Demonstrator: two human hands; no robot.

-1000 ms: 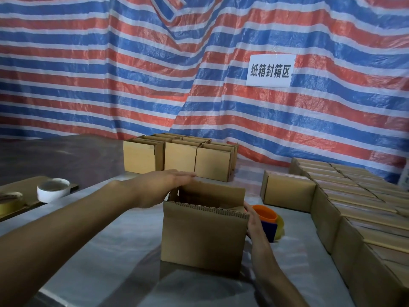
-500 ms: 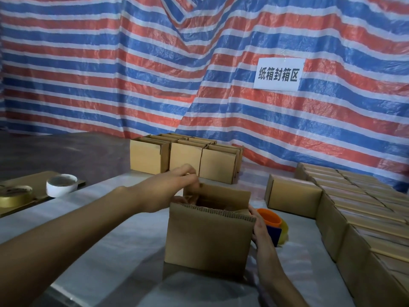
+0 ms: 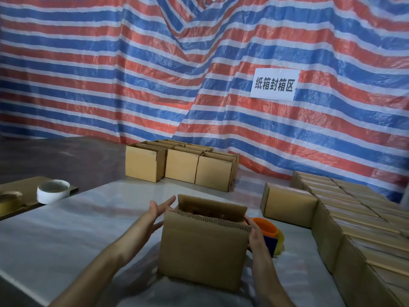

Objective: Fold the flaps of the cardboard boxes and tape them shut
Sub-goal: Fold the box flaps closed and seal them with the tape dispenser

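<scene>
Head view, from the left: 2 tape rolls, a tan roll and a white roll, lie at the far-left edge, well apart from the work. The worktop wears a glossy sheet, so I judge that a light carton will skate on it unless it is braced.

The left grip is open, with straight fingers and the palm turned toward the carton's left side. It is just beside that wall; I cannot tell whether it touches.

The cardboard box stands upright near the middle of the worktop, its near flap and far flap both raised. Its contents are too dark to make out. The corrugated board looks light and stiff across the walls, hinging only at the flap creases, and a hard squeeze would probably dent it. Flat palms on the flaps' free edges seem the best purchase, with the short side flaps going down before the 2 long ones.

The right grip sits against the box's upper right corner, fingertips at the rim. I cannot tell whether they hook over the edge or merely press.

Just right of it is an orange tape dispenser, within easy reach. Sealed boxes fill the right side.
</scene>
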